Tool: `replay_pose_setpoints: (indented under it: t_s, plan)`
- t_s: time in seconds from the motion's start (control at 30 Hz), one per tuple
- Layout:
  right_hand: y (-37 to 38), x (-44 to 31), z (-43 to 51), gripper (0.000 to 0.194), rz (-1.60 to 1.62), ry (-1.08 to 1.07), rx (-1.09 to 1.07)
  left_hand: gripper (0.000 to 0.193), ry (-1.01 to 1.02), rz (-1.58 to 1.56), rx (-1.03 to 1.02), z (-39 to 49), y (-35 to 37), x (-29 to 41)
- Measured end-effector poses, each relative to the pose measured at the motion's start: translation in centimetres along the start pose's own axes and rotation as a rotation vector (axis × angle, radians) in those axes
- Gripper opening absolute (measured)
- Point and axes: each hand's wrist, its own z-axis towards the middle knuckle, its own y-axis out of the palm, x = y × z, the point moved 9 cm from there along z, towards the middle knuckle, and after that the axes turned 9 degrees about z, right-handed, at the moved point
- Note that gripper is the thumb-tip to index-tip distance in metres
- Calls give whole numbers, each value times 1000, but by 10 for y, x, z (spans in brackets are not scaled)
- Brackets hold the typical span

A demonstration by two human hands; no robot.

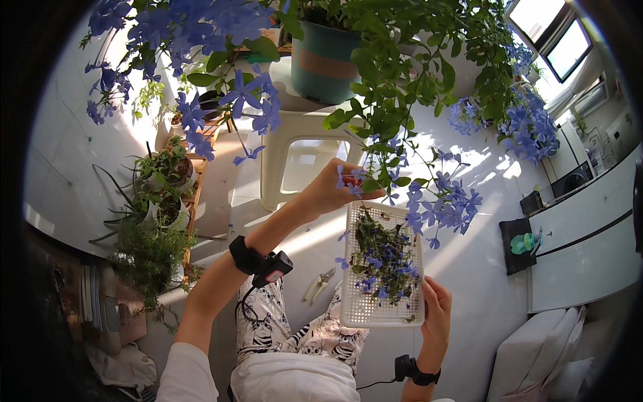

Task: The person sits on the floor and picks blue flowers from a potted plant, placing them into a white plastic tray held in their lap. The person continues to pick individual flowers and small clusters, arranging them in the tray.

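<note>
My left hand reaches up to a low-hanging stem of a plant with pale blue flowers; its fingertips are partly behind petals and leaves, so what they grip is unclear. My right hand grips the right edge of a white perforated plastic basket just below the blossoms. Dried leaves and wilted blue flowers lie in the basket. The plant trails from a teal pot above. A pair of pruning shears lies on the floor, left of the basket.
The teal pot stands on a cream plastic stool. Potted plants occupy a wooden stand at the left. More blue flowers hang at the upper right. White cabinets and a folded cushion are at the right.
</note>
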Motion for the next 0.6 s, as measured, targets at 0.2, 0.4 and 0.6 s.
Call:
replay_pose_setpoints:
  t_s: [0.2,0.4,0.6]
  plan:
    - [-1,3,0,32,28,17,3,33,64,142,-33,2,0,6]
    - [-2,2,-1,31,10,25,31,38,15,35,-9,2,-2,8]
    - [3,-4,-2,28,-31,-19,81,29,70,-105,142,-7,-14,48]
